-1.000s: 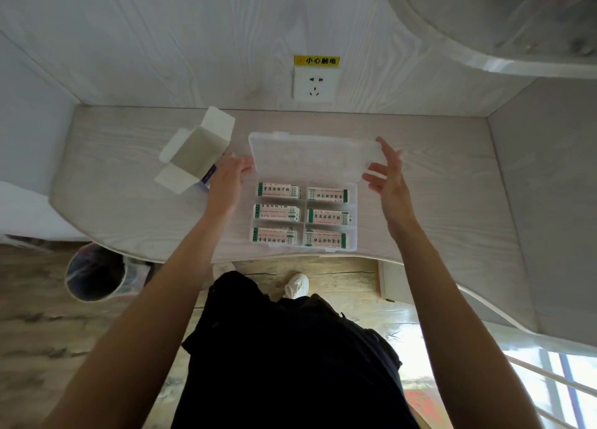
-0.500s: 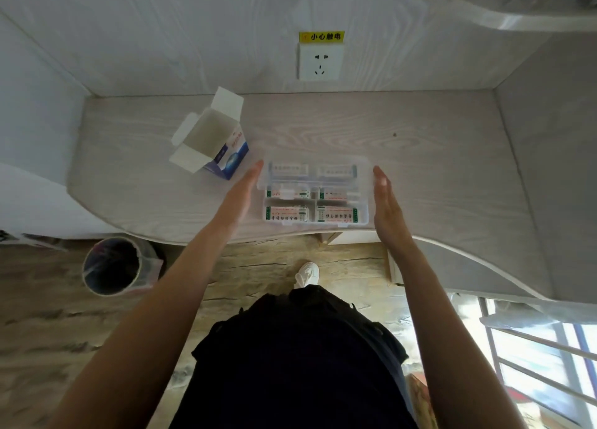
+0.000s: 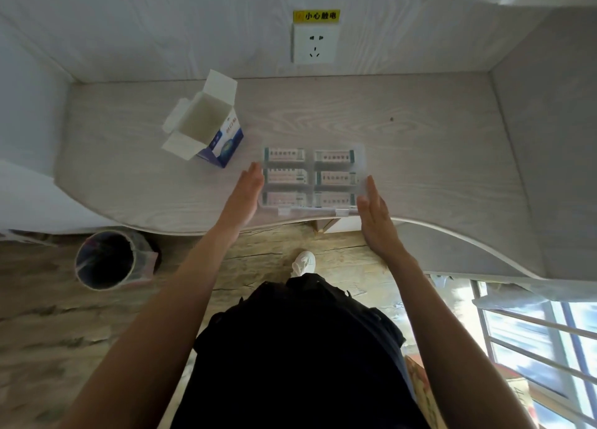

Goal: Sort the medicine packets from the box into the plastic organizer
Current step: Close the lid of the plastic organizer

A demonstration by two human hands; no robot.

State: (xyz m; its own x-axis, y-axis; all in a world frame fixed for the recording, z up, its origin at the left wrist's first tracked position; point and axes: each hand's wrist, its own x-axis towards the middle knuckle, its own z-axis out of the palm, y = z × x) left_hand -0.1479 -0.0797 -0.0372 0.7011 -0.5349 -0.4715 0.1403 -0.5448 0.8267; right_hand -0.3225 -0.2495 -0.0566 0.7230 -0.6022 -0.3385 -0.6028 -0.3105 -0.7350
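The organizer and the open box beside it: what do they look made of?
Clear lidded plastic organizer: seemingly thin transparent plastic, since the green-edged medicine packets show through the lid. Open white-and-blue box: likely matte paperboard, given its folded flaps and printed side.

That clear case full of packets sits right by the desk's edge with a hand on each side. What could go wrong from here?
1. The clear plastic organizer lies close to the curved front edge of the pale wooden desk; a nudge from the left hand or right hand might tip it onto the floor.
2. Its two front latches look unfastened, so lifting it could spill the white medicine packets.
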